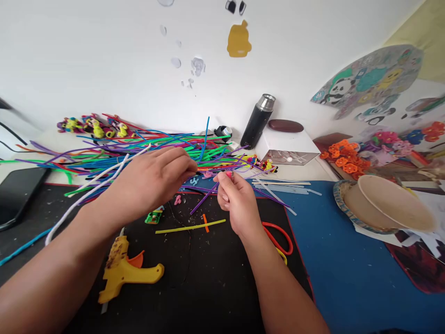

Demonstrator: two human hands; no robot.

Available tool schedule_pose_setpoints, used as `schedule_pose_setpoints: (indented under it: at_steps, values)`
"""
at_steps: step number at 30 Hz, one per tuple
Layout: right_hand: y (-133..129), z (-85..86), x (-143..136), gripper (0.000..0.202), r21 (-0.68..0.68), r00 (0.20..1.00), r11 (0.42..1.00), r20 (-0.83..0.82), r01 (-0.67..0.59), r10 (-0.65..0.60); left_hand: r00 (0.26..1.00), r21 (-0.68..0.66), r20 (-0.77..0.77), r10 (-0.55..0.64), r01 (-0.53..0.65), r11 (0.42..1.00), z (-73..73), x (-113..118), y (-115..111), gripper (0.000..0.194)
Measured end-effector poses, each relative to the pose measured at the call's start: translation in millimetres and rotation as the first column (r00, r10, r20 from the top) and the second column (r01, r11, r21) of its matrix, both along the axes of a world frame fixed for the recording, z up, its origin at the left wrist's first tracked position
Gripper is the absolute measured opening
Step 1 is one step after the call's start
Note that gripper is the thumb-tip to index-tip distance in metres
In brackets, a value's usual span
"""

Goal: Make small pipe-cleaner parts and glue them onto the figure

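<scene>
Over the near edge of the pipe cleaner pile (132, 157), my left hand (156, 178) is closed with its fingertips pressed together; whatever they pinch is too small to make out. My right hand (238, 199) is closed just to the right, its thumb and forefinger pinching a small pink-red piece (229, 174). The two hands are apart. Below them on the black mat (208, 287) lie a yellow pipe cleaner (191, 227), a short orange piece (206, 222), a small pink piece (178, 200) and a green piece (154, 216).
A yellow glue gun (125, 273) lies at the front left, a phone (21, 195) behind it. Red-handled scissors (287, 236) are partly under my right forearm. A black thermos (257, 121) and white box (288, 146) stand behind; a bowl (392, 204) is right.
</scene>
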State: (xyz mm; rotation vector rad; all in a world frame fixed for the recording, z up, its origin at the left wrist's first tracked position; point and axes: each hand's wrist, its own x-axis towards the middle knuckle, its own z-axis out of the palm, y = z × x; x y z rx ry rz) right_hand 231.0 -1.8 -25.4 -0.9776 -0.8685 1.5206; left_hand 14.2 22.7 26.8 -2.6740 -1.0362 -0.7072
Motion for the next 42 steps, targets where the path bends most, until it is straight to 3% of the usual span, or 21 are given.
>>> schedule_pose_setpoints:
  at_steps: [5, 15, 28, 35, 42]
  values:
    - [-4.7, -4.0, -7.8, 0.046, 0.024, 0.996, 0.997, 0.036, -0.079, 0.079, 0.994, 0.103, -0.101, -0.05, 0.061, 0.993, 5.8, 1.0, -5.0, 0.034]
    - [-7.7, -4.4, -12.0, 0.053, 0.077, 0.994, 0.992, -0.022, -0.103, 0.105, 0.976, 0.124, -0.186, -0.117, 0.141, 0.982, 4.0, 10.4, -8.1, 0.035]
    - [-7.8, -4.5, -10.7, 0.047, 0.104, 0.994, 0.989, 0.006, -0.106, 0.106, 0.974, 0.116, -0.203, -0.105, 0.13, 0.985, 0.5, 11.9, -8.6, 0.029]
    - [-7.0, -7.4, -11.4, 0.047, 0.091, 0.995, 0.992, 0.064, -0.085, 0.079, 0.985, 0.031, -0.151, -0.08, 0.086, 0.996, -8.3, 11.7, -3.2, 0.029]
    - [-3.5, -2.4, -4.3, 0.045, 0.11, 0.997, 0.994, 0.068, 0.018, -0.026, 0.996, -0.182, 0.077, -0.054, 0.067, 0.981, -7.2, 7.4, 0.4, 0.029]
